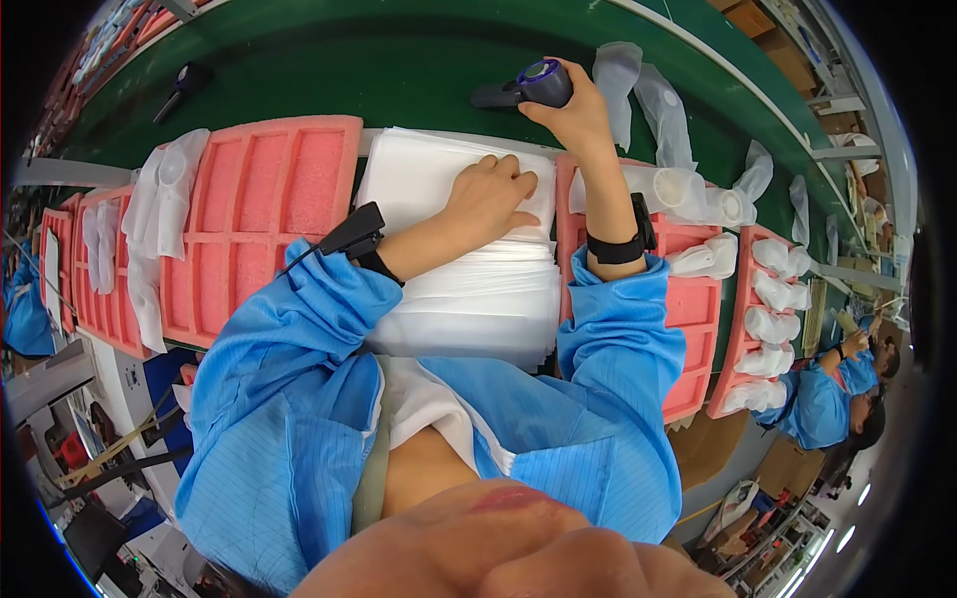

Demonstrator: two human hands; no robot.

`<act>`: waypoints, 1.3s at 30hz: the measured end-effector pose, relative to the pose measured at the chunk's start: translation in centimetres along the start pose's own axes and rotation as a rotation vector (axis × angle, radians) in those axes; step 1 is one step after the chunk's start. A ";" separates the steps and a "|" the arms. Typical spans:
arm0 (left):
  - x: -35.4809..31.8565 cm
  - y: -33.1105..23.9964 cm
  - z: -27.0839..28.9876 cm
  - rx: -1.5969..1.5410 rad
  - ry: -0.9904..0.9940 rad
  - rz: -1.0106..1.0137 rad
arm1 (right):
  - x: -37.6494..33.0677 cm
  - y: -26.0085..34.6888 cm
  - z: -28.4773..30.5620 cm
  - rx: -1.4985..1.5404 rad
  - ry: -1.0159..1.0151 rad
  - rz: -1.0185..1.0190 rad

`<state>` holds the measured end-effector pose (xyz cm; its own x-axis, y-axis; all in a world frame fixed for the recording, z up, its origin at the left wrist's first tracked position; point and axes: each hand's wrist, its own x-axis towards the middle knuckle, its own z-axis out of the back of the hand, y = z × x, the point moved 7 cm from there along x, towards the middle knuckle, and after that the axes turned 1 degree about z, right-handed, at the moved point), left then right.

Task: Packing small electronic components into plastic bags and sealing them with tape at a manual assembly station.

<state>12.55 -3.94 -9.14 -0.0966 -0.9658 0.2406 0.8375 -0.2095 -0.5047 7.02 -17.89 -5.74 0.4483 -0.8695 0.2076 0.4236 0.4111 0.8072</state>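
My left hand lies on a thick stack of thin white translucent sheets or sleeves, fingers bent a little and apart. The stack's layers fan out toward me. Beyond it, over the green surface, my right hand is closed around a black handheld device with a round, purple-rimmed end and a handle pointing left. Its kind is not clear. A similar dark device with a handle lies at the far left on the green surface. Two translucent white sleeves lie just right of my right hand.
Pink foam trays with compartments flank the stack on both sides. Wrapped items in white sleeves fill the tray at right; more sleeves drape over the left tray. The green surface runs behind. A co-worker in blue is at far right.
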 end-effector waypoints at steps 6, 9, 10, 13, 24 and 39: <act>0.0 1.5 -0.3 -0.115 0.015 0.056 | -0.1 0.8 1.6 0.210 0.080 0.071; 0.7 4.2 0.1 -0.429 0.086 0.154 | -0.2 2.8 3.8 0.424 0.100 0.117; 0.8 4.9 0.2 -0.587 0.127 0.199 | -0.4 3.4 4.8 0.539 0.097 0.117; 1.7 5.3 2.9 -0.734 0.056 0.184 | -1.3 4.6 7.9 0.583 0.100 0.155; 1.9 5.3 10.1 -1.081 -0.134 0.265 | -3.2 7.8 8.5 0.370 0.221 0.335; 0.7 4.7 10.4 -1.359 -0.295 0.245 | -4.4 11.2 -0.8 -0.128 0.003 0.559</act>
<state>22.01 -4.07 -2.75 0.2296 -0.9673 0.1080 -0.3643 -0.1883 -0.9121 10.37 -9.20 1.97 0.6334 -0.5096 0.5823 0.2131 0.8383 0.5019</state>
